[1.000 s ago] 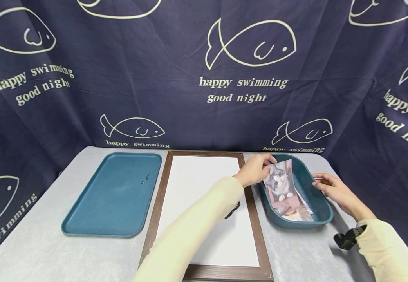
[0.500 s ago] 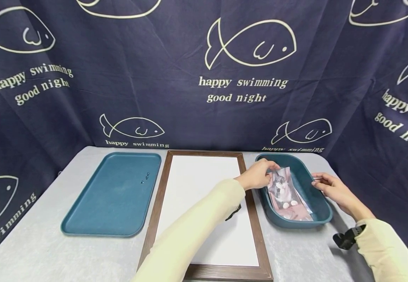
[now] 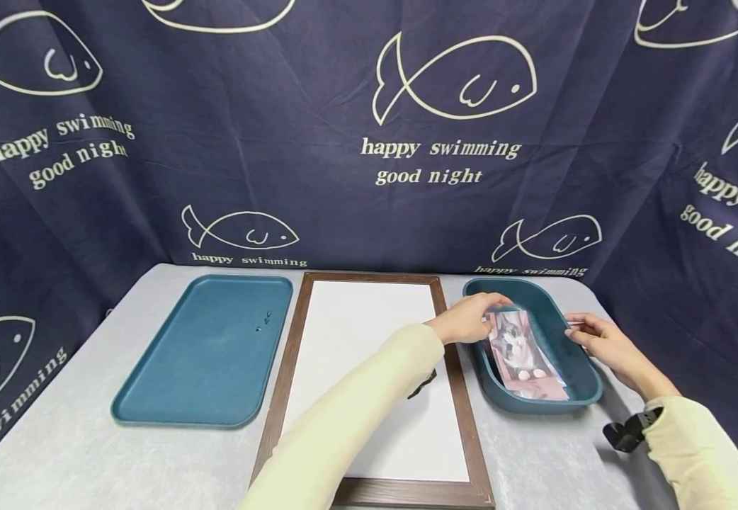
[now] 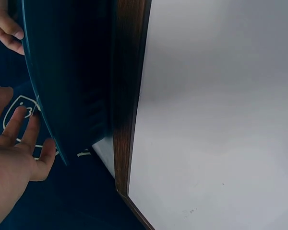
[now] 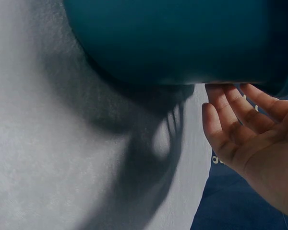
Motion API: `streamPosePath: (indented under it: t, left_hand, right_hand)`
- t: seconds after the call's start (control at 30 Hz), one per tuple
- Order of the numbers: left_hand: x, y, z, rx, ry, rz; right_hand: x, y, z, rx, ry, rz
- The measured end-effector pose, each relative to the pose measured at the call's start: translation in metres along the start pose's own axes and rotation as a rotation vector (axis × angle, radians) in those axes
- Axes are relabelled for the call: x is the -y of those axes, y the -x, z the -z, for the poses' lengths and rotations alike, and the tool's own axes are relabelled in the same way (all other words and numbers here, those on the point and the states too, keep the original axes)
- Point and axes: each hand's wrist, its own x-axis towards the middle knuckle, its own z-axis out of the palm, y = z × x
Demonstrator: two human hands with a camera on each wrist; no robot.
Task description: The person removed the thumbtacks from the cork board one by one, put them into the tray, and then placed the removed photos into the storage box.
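Observation:
In the head view my left hand (image 3: pixel 471 319) reaches over the left rim of a deep blue-green bin (image 3: pixel 550 329), fingers parted near the top of a cat photo print (image 3: pixel 518 347). The print lies slanted inside the bin, over another sheet that it mostly covers. Spread fingers with nothing between them show on the left hand (image 4: pixel 19 153) in the left wrist view. My right hand (image 3: pixel 611 350) is at the bin's right side, and its nearly straight fingertips touch the outer wall, as the right wrist view shows of this hand (image 5: pixel 254 129).
A brown wooden frame with a white board (image 3: pixel 369 333) lies left of the bin, under my left forearm. Farther left is a shallow blue-green tray (image 3: pixel 203 347) with several tiny dark pieces (image 3: pixel 267 320). A navy fish-print curtain (image 3: pixel 318 163) hangs behind the grey table (image 3: pixel 171 460).
The cat print has dropped lower into the bin and settled there. My left hand has moved slightly down and right and let go of it. My right hand has stayed put.

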Motion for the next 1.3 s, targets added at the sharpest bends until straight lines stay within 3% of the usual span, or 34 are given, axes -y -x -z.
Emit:
streamPosePath:
  t: [0.2,0.4,0.73,0.93,1.17,1.3]
  left_hand:
    - [0.001,0.001,0.002,0.009,-0.031,-0.006]
    - [0.005,0.003,0.005,0.024,-0.002,-0.011]
    - [0.017,0.017,0.02,0.038,0.03,-0.018]
    - [0.034,0.029,0.03,0.038,0.048,0.012]
    - [0.062,0.045,0.039,-0.028,0.019,-0.018]
    - [0.076,0.06,0.046,-0.051,0.018,0.017]
  right_hand:
    - [0.0,0.0,0.001,-0.006,0.005,0.005]
    - [0.003,0.001,0.002,0.011,0.047,0.001]
    - [0.003,-0.001,0.004,0.031,0.061,0.018]
    - [-0.001,-0.001,0.003,0.027,0.054,0.034]
    - [0.002,0.0,0.003,-0.037,0.105,0.061]
    - [0.003,0.002,0.003,-0.078,0.105,0.082]
